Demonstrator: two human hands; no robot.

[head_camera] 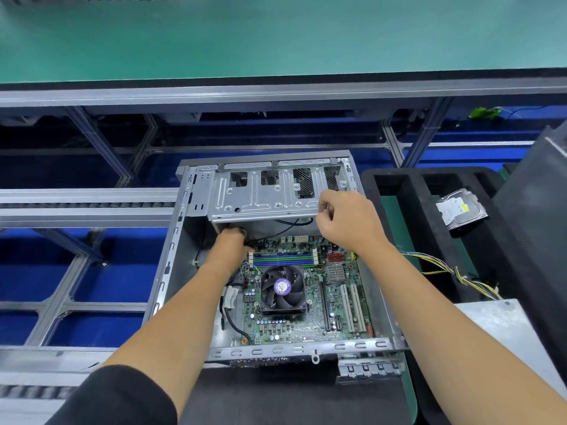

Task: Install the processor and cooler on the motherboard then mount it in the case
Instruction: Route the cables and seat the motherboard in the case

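Black sleeve (122,397) of the person came first, low at the left, and two bare forearms reached from it over the open case (171,271) on the surface. Inside the case lay the motherboard (310,314), flat on the bottom, with the cooler (283,288) already sitting on it; the processor was hidden under the cooler, so I could not see it. The long side of the board ran away from the person, toward the drive cage (264,194) at the far end. The left hand (231,243) was at the far left corner of the board, under the cage, fingers curled around black cables (267,236), I judged. The right hand (346,222) was beside it, pinching the near right edge of the cage. The left hand was nearer to the board; the cage overhung that corner and the cables crossed it, so they stood in the way. A hard drive (461,208) lay in the foam tray (411,191) at the right, and loose coloured wires (454,271) trailed there
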